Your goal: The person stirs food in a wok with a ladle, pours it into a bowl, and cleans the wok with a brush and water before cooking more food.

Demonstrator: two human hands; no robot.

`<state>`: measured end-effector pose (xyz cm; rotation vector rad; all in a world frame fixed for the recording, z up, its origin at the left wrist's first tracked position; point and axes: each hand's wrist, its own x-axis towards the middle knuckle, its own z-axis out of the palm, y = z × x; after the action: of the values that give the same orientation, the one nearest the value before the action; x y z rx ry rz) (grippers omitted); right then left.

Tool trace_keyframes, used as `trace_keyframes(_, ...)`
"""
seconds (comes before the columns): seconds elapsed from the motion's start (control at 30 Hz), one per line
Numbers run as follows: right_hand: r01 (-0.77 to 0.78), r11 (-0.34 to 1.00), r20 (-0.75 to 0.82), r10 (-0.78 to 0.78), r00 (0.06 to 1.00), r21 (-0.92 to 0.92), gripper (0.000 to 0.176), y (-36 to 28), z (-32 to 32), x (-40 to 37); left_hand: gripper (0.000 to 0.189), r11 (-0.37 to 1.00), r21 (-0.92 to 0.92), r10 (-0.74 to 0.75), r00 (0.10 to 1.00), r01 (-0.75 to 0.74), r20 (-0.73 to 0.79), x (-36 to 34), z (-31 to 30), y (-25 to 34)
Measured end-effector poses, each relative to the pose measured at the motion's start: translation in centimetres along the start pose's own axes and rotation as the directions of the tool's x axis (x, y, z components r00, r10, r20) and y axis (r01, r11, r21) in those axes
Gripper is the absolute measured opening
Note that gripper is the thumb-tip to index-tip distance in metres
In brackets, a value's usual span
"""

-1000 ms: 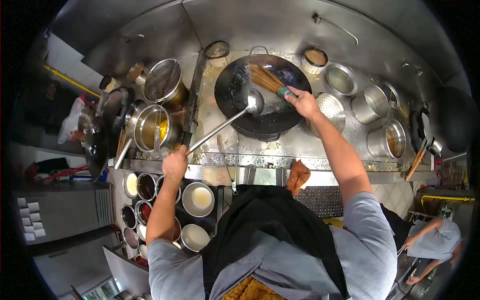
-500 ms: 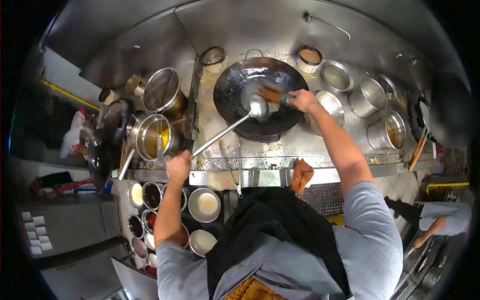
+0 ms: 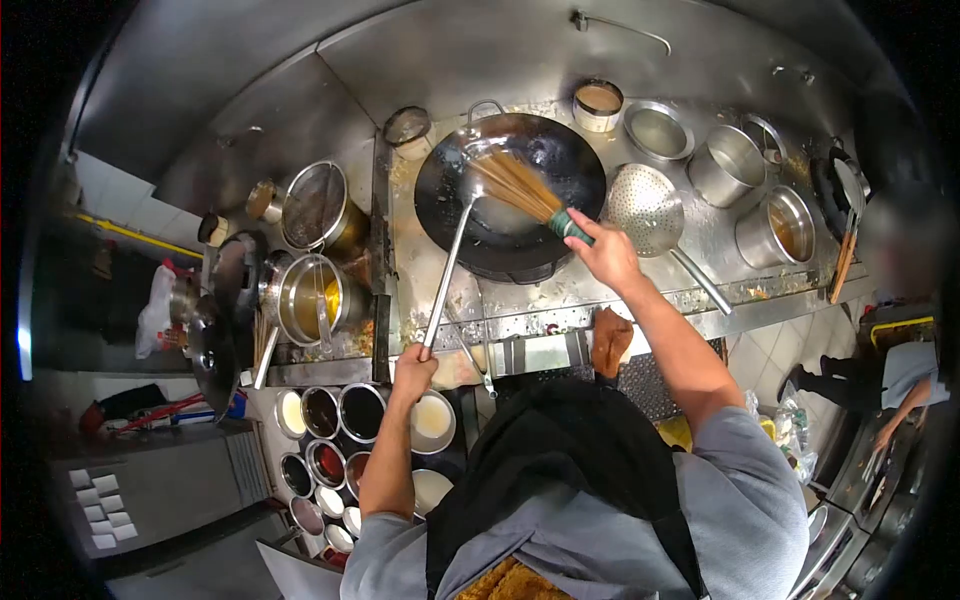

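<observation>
1. I judge the step in hand to be brushing out the wok (image 3: 567, 155), which sits mid-desk (image 3: 715, 242); the brush (image 3: 522, 192) has its bristles inside it.
2. My right hand (image 3: 604, 250) is wrapped round the brush's green-bound end; my left hand (image 3: 413, 372) grips the ladle (image 3: 449, 275) near its handle's end, the far end inside the wok.
3. Another stroke, I'd say, calls for a firm right grip and the ladle clear of the bristles.
4. I count one wok, one brush, one ladle, one perforated strainer (image 3: 643, 210) and, farther right, two deep pots (image 3: 720, 178).
</observation>
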<state>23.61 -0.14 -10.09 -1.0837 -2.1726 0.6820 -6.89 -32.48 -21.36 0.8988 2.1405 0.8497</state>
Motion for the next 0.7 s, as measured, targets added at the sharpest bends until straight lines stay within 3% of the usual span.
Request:
trace_keyframes(0.07, -0.423, 0.898, 0.153, 0.439, 0.886, -0.124, 0.048, 3.2, 0.5, 1.5, 0.007, 0.957, -0.214, -0.177, 0.978, 0.198, 0.112, -1.4, 0.7, 2.8)
trace_keyframes(0.13, -0.403, 0.912, 0.121, 0.41, 0.904, -0.081, 0.048, 5.5, 0.1, 1.8, 0.007, 0.955, -0.228, -0.179, 0.982, 0.189, 0.065, -2.4, 1.5, 3.5)
trace_keyframes(0.2, -0.179, 0.947, -0.076, 0.206, 0.976, 0.267, 0.049, 4.3, -1.1, 0.4, 0.009, 0.937, -0.297, -0.184, 0.983, 0.181, 0.021, -3.4, 2.7, 4.8)
trace_keyframes(0.23, -0.135, 0.946, -0.089, 0.167, 0.982, 0.294, 0.05, 4.2, -1.4, -0.1, 0.009, 0.945, -0.275, -0.179, 0.983, 0.179, 0.028, -3.8, 3.3, 5.5)
trace_keyframes(0.27, -0.057, 0.98, -0.077, 0.073, 0.994, 0.189, 0.05, 3.9, -2.5, -0.1, 0.009, 0.95, -0.253, -0.175, 0.984, 0.18, 0.044, -4.5, 3.9, 7.4)
trace_keyframes(0.33, -0.28, 0.942, 0.085, 0.269, 0.96, 0.187, 0.05, 7.4, -2.9, 0.9, 0.008, 0.943, -0.238, -0.224, 0.973, 0.232, 0.059, -5.1, 5.5, 11.5)
trace_keyframes(0.37, -0.439, 0.898, 0.193, 0.427, 0.883, 0.023, 0.051, 6.5, -6.8, 0.9, 0.007, 0.926, -0.306, -0.197, 0.974, 0.223, 0.113, -5.0, 6.4, 12.4)
trace_keyframes(0.4, -0.45, 0.892, 0.172, 0.439, 0.882, 0.031, 0.051, 8.4, -8.1, 0.0, 0.005, 0.93, -0.323, -0.145, 0.982, 0.177, 0.123, -4.7, 7.9, 12.9)
trace_keyframes(0.47, -0.373, 0.881, 0.018, 0.385, 0.923, 0.292, 0.052, 12.8, -10.9, -4.8, 0.007, 0.929, -0.341, -0.098, 0.985, 0.143, 0.145, -5.0, 11.1, 19.2)
trace_keyframes(0.5, -0.397, 0.859, -0.007, 0.422, 0.907, 0.322, 0.052, 13.7, -13.0, -7.4, 0.008, 0.955, -0.281, -0.057, 0.988, 0.096, 0.142, -4.9, 12.8, 23.1)
trace_keyframes(0.53, -0.415, 0.839, -0.038, 0.456, 0.889, 0.352, 0.053, 14.5, -15.4, -9.9, 0.017, 0.978, -0.203, 0.066, 0.987, -0.036, 0.145, -2.5, 15.5, 22.7)
trace_keyframes(0.57, -0.407, 0.842, -0.094, 0.465, 0.88, 0.354, 0.052, 16.0, -17.1, -12.7, 0.037, 0.939, -0.323, 0.174, 0.974, -0.119, 0.147, -1.2, 18.3, 25.4)
trace_keyframes(0.6, -0.397, 0.846, -0.152, 0.471, 0.869, 0.356, 0.052, 17.4, -18.7, -15.7, 0.045, 0.925, -0.356, 0.208, 0.962, -0.134, 0.178, 0.6, 21.3, 27.9)
trace_keyframes(0.63, -0.493, 0.801, -0.115, 0.555, 0.824, 0.34, 0.051, 17.9, -20.9, -18.5, 0.053, 0.909, -0.389, 0.241, 0.948, -0.147, 0.207, 2.3, 24.2, 30.4)
trace_keyframes(0.67, -0.583, 0.746, -0.081, 0.636, 0.768, 0.322, 0.051, 18.3, -23.0, -21.2, 0.05, 0.908, -0.408, 0.198, 0.957, -0.099, 0.21, 3.7, 27.1, 33.3)
trace_keyframes(0.7, -0.579, 0.739, -0.135, 0.649, 0.748, 0.344, 0.05, 19.1, -24.4, -24.0, 0.054, 0.915, -0.394, 0.186, 0.956, -0.084, 0.227, 5.6, 29.9, 35.4)
